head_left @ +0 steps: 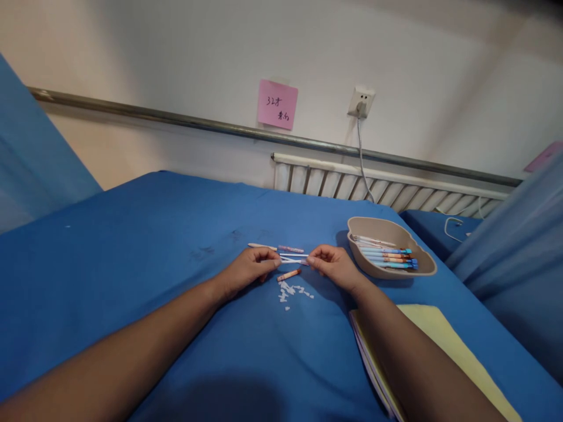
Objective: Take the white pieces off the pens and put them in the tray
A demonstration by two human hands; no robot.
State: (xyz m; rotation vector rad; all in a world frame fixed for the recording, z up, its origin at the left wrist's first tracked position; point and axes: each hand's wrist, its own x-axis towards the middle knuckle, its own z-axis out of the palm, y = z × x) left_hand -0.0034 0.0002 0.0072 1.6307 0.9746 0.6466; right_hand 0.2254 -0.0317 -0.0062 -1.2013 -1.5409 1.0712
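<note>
My left hand (248, 269) and my right hand (332, 265) rest on a blue-covered table (153, 264), both with fingers pinched. Between them they hold the two ends of a thin white pen refill (294, 260). Just beyond it lie a white pen barrel (261, 247) and a pink pen part (291, 249). A short orange pen piece (289, 274) lies just below the refill. Below that sits a scatter of small white bits (291, 291).
A beige tray (391, 271) with several blue and orange pens stands right of my right hand. A yellow notebook (433, 334) lies under my right forearm. Behind are a wall radiator (387, 187), a socket with a plugged cable (361, 102) and a pink note (277, 104).
</note>
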